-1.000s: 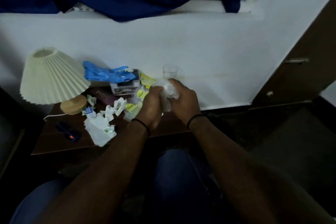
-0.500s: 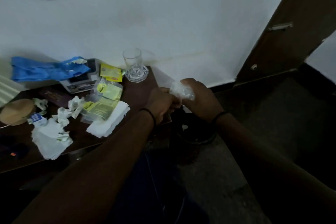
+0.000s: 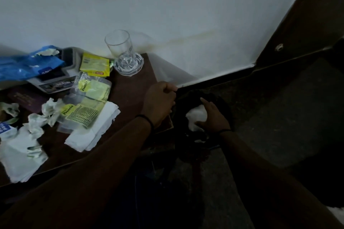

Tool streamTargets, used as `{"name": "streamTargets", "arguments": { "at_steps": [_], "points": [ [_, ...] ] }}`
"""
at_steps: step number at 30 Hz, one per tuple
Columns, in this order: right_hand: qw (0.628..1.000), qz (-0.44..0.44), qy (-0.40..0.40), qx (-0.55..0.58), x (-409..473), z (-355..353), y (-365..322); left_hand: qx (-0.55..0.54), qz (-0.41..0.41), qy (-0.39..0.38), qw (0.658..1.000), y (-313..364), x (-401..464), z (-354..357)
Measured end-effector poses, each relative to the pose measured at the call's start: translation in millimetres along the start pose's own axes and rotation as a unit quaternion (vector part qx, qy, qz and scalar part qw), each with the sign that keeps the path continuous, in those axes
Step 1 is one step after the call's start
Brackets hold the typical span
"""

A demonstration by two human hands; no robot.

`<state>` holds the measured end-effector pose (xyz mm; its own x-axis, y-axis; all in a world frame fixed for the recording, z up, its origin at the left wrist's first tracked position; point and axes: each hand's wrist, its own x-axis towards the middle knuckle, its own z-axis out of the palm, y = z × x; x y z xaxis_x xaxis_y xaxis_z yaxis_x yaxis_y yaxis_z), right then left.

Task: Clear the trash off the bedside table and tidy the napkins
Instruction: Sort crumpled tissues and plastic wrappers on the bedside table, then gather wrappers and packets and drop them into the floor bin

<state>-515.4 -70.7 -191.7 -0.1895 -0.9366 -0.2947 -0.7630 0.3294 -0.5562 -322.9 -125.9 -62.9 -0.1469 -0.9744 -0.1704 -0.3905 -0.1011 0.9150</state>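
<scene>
My right hand (image 3: 214, 117) holds a crumpled clear plastic wad (image 3: 196, 116) down in the mouth of a dark bin (image 3: 221, 98) on the floor beside the table. My left hand (image 3: 160, 102) is curled at the bin's rim near the table's right edge; what it grips is too dark to tell. On the brown bedside table (image 3: 130, 87) lie yellow packets in clear wrappers (image 3: 93, 87), crumpled napkins (image 3: 48, 111), a flat stack of white napkins (image 3: 93, 130) and more white napkins (image 3: 20, 158) at the left.
An empty glass (image 3: 121, 46) stands on a clear faceted coaster (image 3: 130, 65) at the table's back edge by the white wall. A blue plastic wrapper (image 3: 28, 65) lies over a grey box (image 3: 55, 80). A brown door (image 3: 301, 20) is at right.
The view has swung right and down. Both hands moved off the table toward the bin; my right hand lowered the plastic wad into it, and my left hand separated from it.
</scene>
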Motion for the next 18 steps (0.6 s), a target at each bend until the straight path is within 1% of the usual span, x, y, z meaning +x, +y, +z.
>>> {"name": "streamTargets", "arguments": {
  "at_steps": [1, 3, 9, 13, 15, 16, 18],
  "points": [
    [1.000, 0.011, -0.011, -0.018, 3.1, 1.7, 3.1, 0.000, 0.004, 0.002, 1.000, -0.8, 0.9, 0.0],
    [0.999, 0.022, 0.000, -0.035, 4.8, 1.9, 6.1, 0.000, 0.017, 0.007, 1.000, -0.5, 0.9, -1.3],
    [0.998, -0.018, 0.059, -0.015, -13.3, -18.3, -25.2, -0.023, 0.011, 0.023, 0.999, 1.0, -10.0, -24.5],
    [0.992, -0.076, 0.096, -0.018, -33.1, -41.7, -81.3, -0.044, -0.009, 0.052, 0.998, -1.9, -30.4, -66.3],
    [0.987, -0.118, 0.102, -0.050, -39.6, -56.9, -115.0, -0.054, -0.023, 0.074, 0.996, -4.6, -41.8, -95.2],
    [0.982, -0.141, 0.102, -0.066, -44.5, -63.9, -134.2, -0.070, -0.033, 0.085, 0.993, -7.8, -49.9, -113.3],
    [0.976, -0.180, 0.108, -0.063, -55.1, -77.8, -173.1, -0.113, -0.053, 0.102, 0.987, -16.7, -65.8, -151.9]
  ]
}}
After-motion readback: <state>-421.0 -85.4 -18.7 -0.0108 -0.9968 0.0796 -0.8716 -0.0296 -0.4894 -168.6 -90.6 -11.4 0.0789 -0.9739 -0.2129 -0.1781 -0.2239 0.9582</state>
